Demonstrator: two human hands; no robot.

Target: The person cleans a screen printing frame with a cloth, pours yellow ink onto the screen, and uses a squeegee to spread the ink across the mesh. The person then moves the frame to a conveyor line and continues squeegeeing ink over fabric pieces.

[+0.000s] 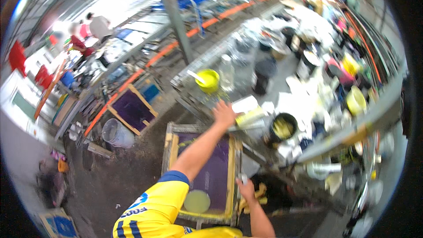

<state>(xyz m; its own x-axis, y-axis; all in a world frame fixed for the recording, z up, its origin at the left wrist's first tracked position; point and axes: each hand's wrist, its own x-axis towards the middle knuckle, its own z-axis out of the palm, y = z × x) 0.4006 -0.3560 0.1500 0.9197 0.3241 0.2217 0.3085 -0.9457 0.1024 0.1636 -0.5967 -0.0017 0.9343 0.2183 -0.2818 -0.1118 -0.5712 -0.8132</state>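
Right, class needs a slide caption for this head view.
Left hand reaches toward a yellow bowl while right hand grips a wooden printing frame.

dirt floor (132,172) | cluttered workbench (304,106) | grey post (174,13) | bright daylight beyond

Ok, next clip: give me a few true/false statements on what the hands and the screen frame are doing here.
1. The left hand reaches out toward the cluttered workbench. True.
2. The right hand rests at the right edge of the wooden screen frame. True.
3. The frame's mesh is bright red. False: it is purple, with a pale yellow-green ink puddle near its lower end.
4. The yellow bowl sits inside the frame. False: it stands on the bench beyond the left hand.
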